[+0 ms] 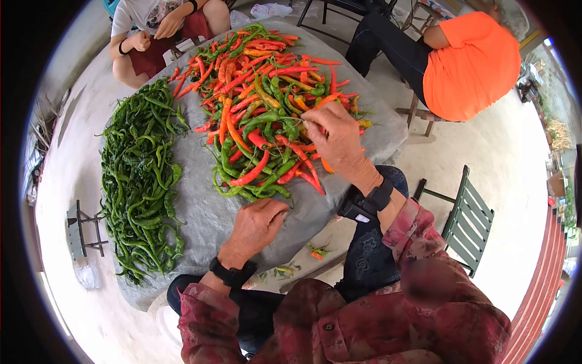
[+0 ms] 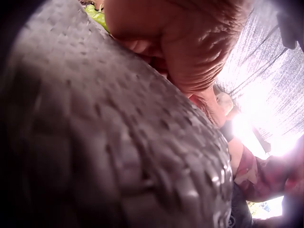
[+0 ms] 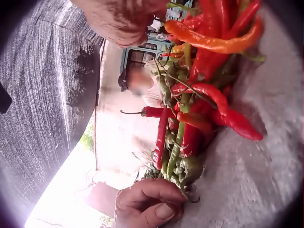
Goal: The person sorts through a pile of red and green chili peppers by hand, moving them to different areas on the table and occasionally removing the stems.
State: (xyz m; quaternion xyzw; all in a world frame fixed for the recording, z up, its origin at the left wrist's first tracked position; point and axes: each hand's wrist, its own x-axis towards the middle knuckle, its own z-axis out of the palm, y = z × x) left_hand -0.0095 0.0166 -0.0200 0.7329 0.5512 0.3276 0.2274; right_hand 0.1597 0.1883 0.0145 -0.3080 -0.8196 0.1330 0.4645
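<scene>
My right hand [image 1: 332, 138] is over the right side of a mixed heap of red and green chili peppers [image 1: 242, 85]. Its thumb and fingertips pinch at the stem end of a curved green chili pepper [image 1: 291, 128]; the right wrist view hides this grip. Loosely curled, my left hand [image 1: 257, 225] rests on the grey woven sheet [image 1: 197, 209] at the heap's near edge. In the right wrist view, the left fingers [image 3: 154, 190] lie right beside a green pepper tip, with nothing seen held. The left wrist view shows mostly sheet and the hand's underside.
A long pile of green chili peppers [image 1: 142, 194] lies along the left side of the sheet. One person [image 1: 151, 27] sits at the far left, another in an orange shirt [image 1: 473, 67] at the far right. A green slatted chair [image 1: 470, 212] stands at right, a small stool [image 1: 79, 227] at left.
</scene>
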